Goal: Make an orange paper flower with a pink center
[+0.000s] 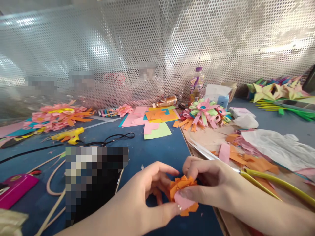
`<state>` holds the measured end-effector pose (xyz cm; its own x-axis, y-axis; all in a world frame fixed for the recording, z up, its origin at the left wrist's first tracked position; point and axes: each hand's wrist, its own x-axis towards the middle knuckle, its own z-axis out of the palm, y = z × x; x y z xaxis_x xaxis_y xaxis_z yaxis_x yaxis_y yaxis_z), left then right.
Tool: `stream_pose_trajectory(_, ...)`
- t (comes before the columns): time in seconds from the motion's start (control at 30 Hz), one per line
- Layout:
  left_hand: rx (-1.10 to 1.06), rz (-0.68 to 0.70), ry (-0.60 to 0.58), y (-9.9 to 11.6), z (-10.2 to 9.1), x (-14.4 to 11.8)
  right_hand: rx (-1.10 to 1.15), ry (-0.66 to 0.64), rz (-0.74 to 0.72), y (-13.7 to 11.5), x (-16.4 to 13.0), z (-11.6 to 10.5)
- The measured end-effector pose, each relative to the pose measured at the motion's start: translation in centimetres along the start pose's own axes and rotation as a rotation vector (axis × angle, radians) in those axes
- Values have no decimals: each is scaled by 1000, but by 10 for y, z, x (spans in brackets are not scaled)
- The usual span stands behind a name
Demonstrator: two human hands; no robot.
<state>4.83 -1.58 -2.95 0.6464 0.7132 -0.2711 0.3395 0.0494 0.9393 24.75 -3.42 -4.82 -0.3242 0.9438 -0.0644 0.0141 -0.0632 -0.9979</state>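
An orange paper flower (180,183) with a pink paper piece (183,200) on its near side is held low over the blue table. My left hand (152,193) curls around the flower's left side, its thumb tip at the lower edge of the pink piece. From the right, my right hand (209,178) pinches the flower, thumb pressed on the pink piece and fingers behind. Scissors with yellow handles (261,185) lie under and beside my right forearm. The far side of the flower and some fingertips are hidden.
A yellow glue gun (70,135) with a black cord lies left, near a phone-like dark object (98,186) and a magenta device (17,188). Coloured paper sheets (157,129), finished paper flowers (204,111), a bottle (197,85) and orange scraps (261,164) stand or lie around.
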Motion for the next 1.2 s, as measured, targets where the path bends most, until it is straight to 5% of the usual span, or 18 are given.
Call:
stream_pose_trajectory(0.57, -61, -52, 15, 7, -2, -1, 89, 20, 140, -8, -2, -1)
stream_pose_trajectory(0.83, -153, -53, 36, 14, -5, 0, -159, 33, 110, -7, -3, 2)
stream_pose_trajectory(1.2, -90, -92, 41, 17, -8, -4, -146, 71, 84, -1, -2, 5)
